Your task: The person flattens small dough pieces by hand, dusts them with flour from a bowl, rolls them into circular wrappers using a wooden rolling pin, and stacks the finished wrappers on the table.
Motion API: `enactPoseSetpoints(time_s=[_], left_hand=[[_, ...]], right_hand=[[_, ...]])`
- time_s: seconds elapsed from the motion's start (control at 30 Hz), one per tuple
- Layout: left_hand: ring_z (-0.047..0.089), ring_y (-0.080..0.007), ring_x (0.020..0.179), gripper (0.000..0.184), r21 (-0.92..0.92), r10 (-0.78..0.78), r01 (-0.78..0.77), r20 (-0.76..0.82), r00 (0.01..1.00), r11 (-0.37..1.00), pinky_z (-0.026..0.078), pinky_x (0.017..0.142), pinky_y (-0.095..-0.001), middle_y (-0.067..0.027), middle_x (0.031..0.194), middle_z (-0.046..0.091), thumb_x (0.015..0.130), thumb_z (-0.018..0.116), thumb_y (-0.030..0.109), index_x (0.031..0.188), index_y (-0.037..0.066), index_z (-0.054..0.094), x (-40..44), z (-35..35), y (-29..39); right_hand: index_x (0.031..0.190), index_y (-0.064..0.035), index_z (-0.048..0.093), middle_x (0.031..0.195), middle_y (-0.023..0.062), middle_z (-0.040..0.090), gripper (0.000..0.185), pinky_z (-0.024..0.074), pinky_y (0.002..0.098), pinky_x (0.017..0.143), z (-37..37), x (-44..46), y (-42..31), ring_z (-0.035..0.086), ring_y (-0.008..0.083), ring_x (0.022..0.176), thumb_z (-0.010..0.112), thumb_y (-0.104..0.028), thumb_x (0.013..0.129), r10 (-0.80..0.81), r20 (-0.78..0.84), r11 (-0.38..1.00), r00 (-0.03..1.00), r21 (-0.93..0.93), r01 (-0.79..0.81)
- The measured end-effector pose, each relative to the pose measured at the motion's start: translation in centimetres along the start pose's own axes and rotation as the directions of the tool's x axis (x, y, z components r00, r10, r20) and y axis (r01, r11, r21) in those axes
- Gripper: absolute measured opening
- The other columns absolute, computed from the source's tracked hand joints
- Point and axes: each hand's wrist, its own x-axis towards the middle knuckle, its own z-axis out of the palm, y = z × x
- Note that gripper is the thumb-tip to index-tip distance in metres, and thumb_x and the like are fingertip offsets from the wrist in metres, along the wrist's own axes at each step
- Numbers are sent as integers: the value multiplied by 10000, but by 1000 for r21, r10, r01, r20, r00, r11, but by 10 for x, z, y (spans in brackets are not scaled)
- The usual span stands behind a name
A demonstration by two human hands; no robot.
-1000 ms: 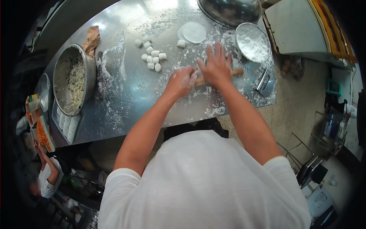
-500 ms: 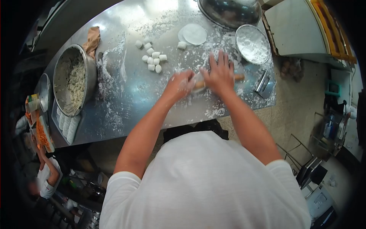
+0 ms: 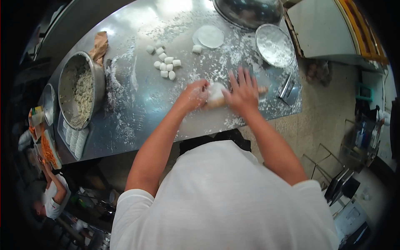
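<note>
A small white dough disc [image 3: 216, 91] lies on the floured steel table between my hands. My left hand [image 3: 195, 96] is closed at the disc's left edge, fingers pinched on the dough. Stretched out flat, my right hand [image 3: 243, 93] rests its palm on a wooden rolling pin [image 3: 216, 103], whose other end sticks out to the right. The pin lies at the disc's near edge; its middle is hidden under the palm. Several dough pieces [image 3: 168, 66] sit beyond my left hand. Thin rolled wrappers [image 3: 210, 36] lie farther back, with a single dough piece [image 3: 196, 48] close by.
A flour bowl [image 3: 273, 46] and a metal scraper [image 3: 287, 88] are on the right. At the back stands a large metal bowl [image 3: 250, 12]. On the left are a filling bowl [image 3: 99, 83], a brown cloth [image 3: 99, 46] and a tray of white rolls [image 3: 75, 139]. Another person [image 3: 57, 191] works at lower left.
The rolling pin and my right hand have moved nearer to me, uncovering more of the dough disc. My left hand stays at the disc's left edge.
</note>
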Motion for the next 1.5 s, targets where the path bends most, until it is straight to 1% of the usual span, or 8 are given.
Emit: enactPoseSetpoints(time_s=[0.3,0.43,0.87,0.97,1.07,1.27,1.4,1.5], left_hand=[[677,-312,871,200,454,532,-439,-96,841,776,528,777,-419,-152,932,715,943,650,167,1069,26,714,29,4,-2],[546,-101,807,204,-181,49,-67,-102,994,981,465,717,-282,-32,855,616,934,656,114,1114,18,653,0,9,-8],[625,-134,839,193,447,481,-390,-105,870,805,513,768,-318,-63,893,688,926,612,85,1104,30,660,23,-1,-5],[556,-119,782,88,-367,-38,28,-18,999,930,495,719,-324,30,859,573,925,611,60,1013,66,613,11,3,-20],[552,-112,773,149,-557,-68,110,95,993,823,495,711,-324,10,857,582,930,604,68,1079,53,608,11,4,-38],[709,-322,816,257,326,441,-383,-128,888,865,543,766,-401,-182,984,744,939,646,139,1157,3,643,20,-6,6],[697,-308,814,219,347,320,-269,-95,943,898,537,761,-391,-169,963,742,946,633,122,1134,12,658,16,-3,5],[605,-155,728,156,-278,28,-39,-44,999,960,491,654,-329,-27,835,637,946,605,87,1087,35,652,10,6,-35]], right_hand=[[1503,-78,507,1661,200,318,715,177,552,1250,14,-5,5,272,391,1543,600,-515,945,0,-66,999,998,34,3],[1480,-93,540,1641,189,362,688,213,557,1231,20,-68,14,321,406,1516,617,-501,931,-73,-62,991,995,110,79],[1497,-107,528,1635,225,351,685,184,561,1244,21,-41,12,301,395,1528,590,-514,950,-74,-72,995,995,68,79],[1483,-108,546,1627,218,368,680,195,563,1238,20,-75,17,318,393,1520,605,-516,942,-115,-46,985,992,127,120],[1496,-112,530,1637,213,356,691,187,567,1240,5,-28,4,300,395,1528,592,-530,949,-88,29,996,996,25,87],[1544,-112,455,1636,217,354,734,186,589,1238,12,67,-7,307,417,1518,551,-552,964,-76,-199,997,977,-10,76],[1528,-120,484,1625,214,376,723,184,576,1242,6,-23,0,307,393,1525,570,-551,954,-82,18,997,996,-4,82],[1529,-138,488,1617,215,387,724,188,563,1246,19,-86,19,309,390,1526,577,-559,946,-149,-24,985,989,85,151]])
